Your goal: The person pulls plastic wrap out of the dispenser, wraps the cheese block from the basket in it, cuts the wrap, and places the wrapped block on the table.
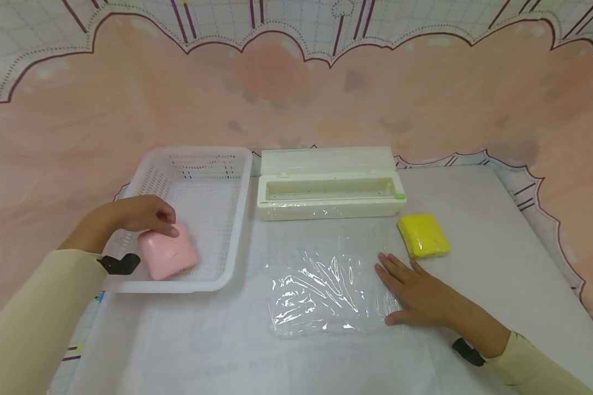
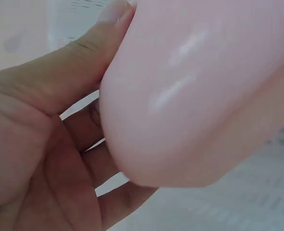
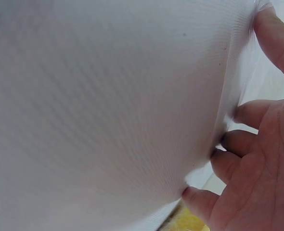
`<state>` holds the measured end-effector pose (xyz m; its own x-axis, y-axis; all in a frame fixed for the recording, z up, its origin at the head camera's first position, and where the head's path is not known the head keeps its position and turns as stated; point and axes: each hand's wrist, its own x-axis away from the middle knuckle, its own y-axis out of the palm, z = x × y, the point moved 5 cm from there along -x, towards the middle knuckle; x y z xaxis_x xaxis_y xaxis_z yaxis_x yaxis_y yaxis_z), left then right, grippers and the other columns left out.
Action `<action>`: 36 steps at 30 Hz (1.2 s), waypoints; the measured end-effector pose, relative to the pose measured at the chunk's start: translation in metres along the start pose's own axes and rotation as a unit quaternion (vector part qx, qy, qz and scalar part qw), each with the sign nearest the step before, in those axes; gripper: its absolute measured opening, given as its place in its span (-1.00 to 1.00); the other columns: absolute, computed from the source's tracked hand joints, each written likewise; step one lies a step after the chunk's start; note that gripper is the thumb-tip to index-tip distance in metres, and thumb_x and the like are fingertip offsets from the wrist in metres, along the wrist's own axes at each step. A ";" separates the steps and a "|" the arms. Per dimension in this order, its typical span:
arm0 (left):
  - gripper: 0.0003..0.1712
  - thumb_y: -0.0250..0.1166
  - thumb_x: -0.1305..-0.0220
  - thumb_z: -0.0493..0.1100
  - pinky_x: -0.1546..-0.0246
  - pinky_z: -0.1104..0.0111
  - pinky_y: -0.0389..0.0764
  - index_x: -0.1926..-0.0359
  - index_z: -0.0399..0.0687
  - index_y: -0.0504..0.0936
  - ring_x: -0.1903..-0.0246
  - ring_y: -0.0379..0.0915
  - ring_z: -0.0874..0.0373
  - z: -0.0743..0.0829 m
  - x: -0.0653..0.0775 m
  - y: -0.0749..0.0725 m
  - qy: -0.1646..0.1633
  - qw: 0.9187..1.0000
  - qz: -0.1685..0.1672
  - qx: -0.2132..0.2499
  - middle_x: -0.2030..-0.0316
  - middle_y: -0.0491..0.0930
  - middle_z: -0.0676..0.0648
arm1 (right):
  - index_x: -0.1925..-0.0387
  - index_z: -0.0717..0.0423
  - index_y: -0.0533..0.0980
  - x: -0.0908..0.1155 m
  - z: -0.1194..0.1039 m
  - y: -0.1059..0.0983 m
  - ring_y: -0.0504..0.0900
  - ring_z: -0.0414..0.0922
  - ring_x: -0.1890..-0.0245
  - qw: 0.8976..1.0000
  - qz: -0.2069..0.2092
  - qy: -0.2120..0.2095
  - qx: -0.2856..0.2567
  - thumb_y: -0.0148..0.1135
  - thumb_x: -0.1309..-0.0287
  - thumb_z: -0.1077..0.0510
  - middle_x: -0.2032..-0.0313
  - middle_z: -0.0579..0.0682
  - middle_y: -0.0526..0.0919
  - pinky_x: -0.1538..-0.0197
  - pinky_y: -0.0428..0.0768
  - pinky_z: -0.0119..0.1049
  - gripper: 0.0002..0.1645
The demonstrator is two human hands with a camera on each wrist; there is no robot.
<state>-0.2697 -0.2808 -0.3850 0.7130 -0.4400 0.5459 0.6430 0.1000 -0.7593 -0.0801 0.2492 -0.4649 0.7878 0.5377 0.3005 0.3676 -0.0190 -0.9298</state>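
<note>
A smooth pink squarish block [image 1: 168,251] with rounded edges is held by my left hand [image 1: 145,214] over the near left part of the white basket [image 1: 233,230]. In the left wrist view the thumb [image 2: 96,41] lies along one side of the block [image 2: 195,96] and the other fingers reach round its far side. My right hand [image 1: 420,293] is spread on the right edge of a clear sheet of cling film [image 1: 326,291], its fingertips touching the film and the white surface. Beyond this hand sits a yellow block [image 1: 423,236] in shiny wrapping.
Behind the film stands a cream cling film box [image 1: 331,209] with its lid [image 1: 326,162] raised and a small green piece [image 1: 400,196] at its right end. A white sheet [image 1: 257,362] covers the table, and a patterned cloth [image 1: 296,104] hangs behind.
</note>
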 end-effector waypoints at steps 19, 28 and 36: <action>-0.68 0.22 -0.48 0.07 0.54 0.36 0.27 0.19 -0.11 0.50 0.52 0.27 0.15 0.086 0.092 0.001 0.000 0.947 0.321 0.033 0.52 0.40 -0.03 | -0.58 0.13 0.09 -0.001 0.003 0.005 0.02 0.21 -0.60 1.000 -0.002 0.010 -0.008 0.29 0.01 -0.58 -0.62 0.17 -0.02 -0.51 0.01 0.35 0.36; -0.72 0.21 -0.49 -0.02 0.52 0.41 0.40 0.13 -0.18 0.50 0.36 0.42 0.05 0.123 0.103 0.031 -0.007 0.904 0.406 0.135 0.31 0.61 -0.20 | -0.58 0.11 0.10 -0.001 0.002 0.004 0.01 0.21 -0.60 0.999 -0.012 0.025 -0.019 0.32 0.04 -0.57 -0.62 0.16 -0.02 -0.50 0.03 0.35 0.37; -0.70 0.17 -0.53 0.01 0.57 0.37 0.41 0.15 -0.16 0.44 0.43 0.41 0.05 0.159 0.076 0.066 -0.013 0.905 0.370 0.210 0.35 0.61 -0.18 | -0.57 0.15 0.11 -0.001 0.000 0.003 0.03 0.22 -0.59 1.000 -0.002 0.017 -0.017 0.33 0.03 -0.55 -0.61 0.18 0.01 -0.49 0.06 0.36 0.36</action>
<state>-0.1290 -0.1654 -0.3373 0.9946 -0.0937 -0.0455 0.0322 0.6915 -0.7217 -0.0802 0.2487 -0.4684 0.8019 0.5095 0.3119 0.3875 -0.0463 -0.9207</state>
